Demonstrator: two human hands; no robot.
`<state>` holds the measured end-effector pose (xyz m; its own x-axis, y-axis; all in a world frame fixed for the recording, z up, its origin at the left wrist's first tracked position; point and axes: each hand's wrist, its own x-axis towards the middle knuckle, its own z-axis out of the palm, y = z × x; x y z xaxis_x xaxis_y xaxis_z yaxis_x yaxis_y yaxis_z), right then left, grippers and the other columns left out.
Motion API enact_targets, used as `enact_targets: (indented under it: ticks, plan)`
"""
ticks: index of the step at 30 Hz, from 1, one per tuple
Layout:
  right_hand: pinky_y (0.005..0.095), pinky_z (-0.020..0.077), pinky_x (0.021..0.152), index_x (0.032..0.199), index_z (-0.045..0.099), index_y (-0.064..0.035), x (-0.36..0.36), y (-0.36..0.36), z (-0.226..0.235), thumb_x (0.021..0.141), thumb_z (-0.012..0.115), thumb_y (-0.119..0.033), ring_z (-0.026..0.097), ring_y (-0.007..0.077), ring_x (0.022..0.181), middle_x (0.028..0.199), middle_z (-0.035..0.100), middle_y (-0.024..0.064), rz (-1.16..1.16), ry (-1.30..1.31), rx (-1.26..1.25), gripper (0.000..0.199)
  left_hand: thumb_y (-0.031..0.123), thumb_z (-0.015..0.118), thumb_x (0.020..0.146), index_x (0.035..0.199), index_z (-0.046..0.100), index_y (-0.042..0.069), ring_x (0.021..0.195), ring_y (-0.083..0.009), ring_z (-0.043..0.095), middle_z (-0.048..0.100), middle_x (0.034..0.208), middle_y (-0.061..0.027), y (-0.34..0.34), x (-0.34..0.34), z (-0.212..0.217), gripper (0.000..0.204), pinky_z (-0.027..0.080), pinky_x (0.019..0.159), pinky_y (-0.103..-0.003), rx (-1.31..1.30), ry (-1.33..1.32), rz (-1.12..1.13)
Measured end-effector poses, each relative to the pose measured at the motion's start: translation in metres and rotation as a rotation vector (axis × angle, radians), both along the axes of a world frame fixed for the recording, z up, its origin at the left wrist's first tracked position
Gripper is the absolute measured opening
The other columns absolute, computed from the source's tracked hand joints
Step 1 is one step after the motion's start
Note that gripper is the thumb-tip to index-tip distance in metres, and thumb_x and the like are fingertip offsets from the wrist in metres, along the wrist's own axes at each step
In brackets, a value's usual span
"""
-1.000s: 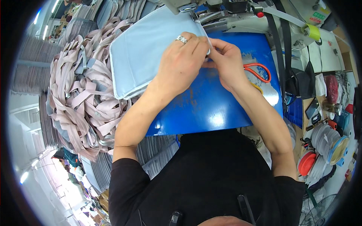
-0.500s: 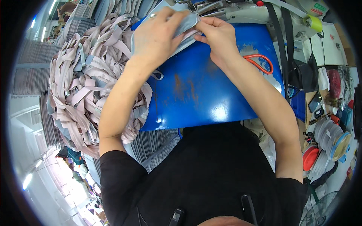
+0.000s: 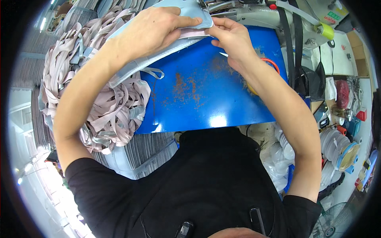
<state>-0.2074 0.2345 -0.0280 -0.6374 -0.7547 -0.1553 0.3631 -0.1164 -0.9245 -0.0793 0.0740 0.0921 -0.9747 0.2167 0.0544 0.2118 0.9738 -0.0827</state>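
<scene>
Left hand (image 3: 152,29) presses flat on pale blue fabric piece (image 3: 158,55) over blue tabletop (image 3: 206,99), right hand (image 3: 234,39) pinches its edge, both grips closed on it.

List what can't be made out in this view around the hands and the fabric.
- Head view: needle area of the sewing machine, cut off by the top edge.
- Light blue fabric piece, mostly under the left hand.
- Orange-handled scissors, hidden behind the right hand.
</scene>
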Motion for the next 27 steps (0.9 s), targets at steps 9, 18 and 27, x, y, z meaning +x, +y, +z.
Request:
enact_targets:
  ticks: [9,18,27]
  plan:
    - [0.0292,0.0550,0.075,0.111,0.072,0.0008,0.004,-0.020,-0.009,0.088,0.078,-0.014,0.066,0.0133,0.091,0.101,0.071,0.0063,-0.099,-0.200,-0.095,0.028,0.013,0.066,0.090,0.123,0.074,0.010,0.077,-0.0344,0.071,0.066,0.085,-0.0147,0.015,-0.022,0.016,0.034,0.057,0.069,-0.045,-0.212,-0.049,0.030]
    - [0.0321,0.0551,0.071,0.107,0.072,-0.0007,0.004,-0.020,0.001,0.088,0.078,-0.017,0.066,0.0139,0.088,0.095,0.071,0.0049,-0.086,-0.238,-0.007,0.026,0.009,0.064,0.088,0.119,0.070,0.004,0.075,-0.0338,0.074,0.070,0.083,-0.0175,0.031,-0.030,0.014,0.031,0.060,0.065,-0.042,-0.384,-0.061,0.046]
    - [0.0331,0.0554,0.071,0.113,0.073,0.0013,0.005,-0.018,-0.002,0.090,0.076,-0.014,0.068,0.0148,0.090,0.102,0.074,0.0083,-0.127,-0.283,-0.038,0.028,0.007,0.064,0.086,0.098,0.066,-0.004,0.070,-0.0325,0.074,0.072,0.078,-0.0166,0.056,-0.034,-0.013,0.016,0.060,0.060,-0.040,-0.320,0.042,0.154]
